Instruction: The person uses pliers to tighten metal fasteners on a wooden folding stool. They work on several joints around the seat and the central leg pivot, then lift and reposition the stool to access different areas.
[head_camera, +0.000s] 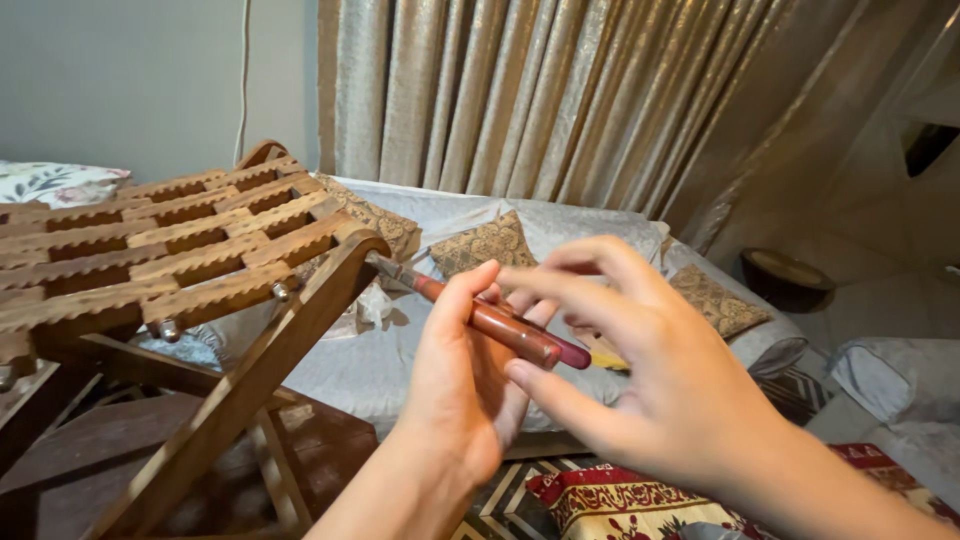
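My left hand (462, 380) grips a slim tool with a reddish-brown handle (500, 325) and a metal tip that points up-left at the corner of a carved wooden folding stand (190, 255). The tip sits close to the stand's curved leg; whether it touches I cannot tell. My right hand (650, 370) hovers just right of the handle's end, fingers spread, thumb and forefinger near the handle's dark red end but not closed on it.
Behind the hands is a low couch with a grey cover (590, 225) and patterned cushions (487, 243). Gold curtains (560, 100) hang behind. A red patterned cushion (620, 505) lies below. A round tray (785, 270) sits at right.
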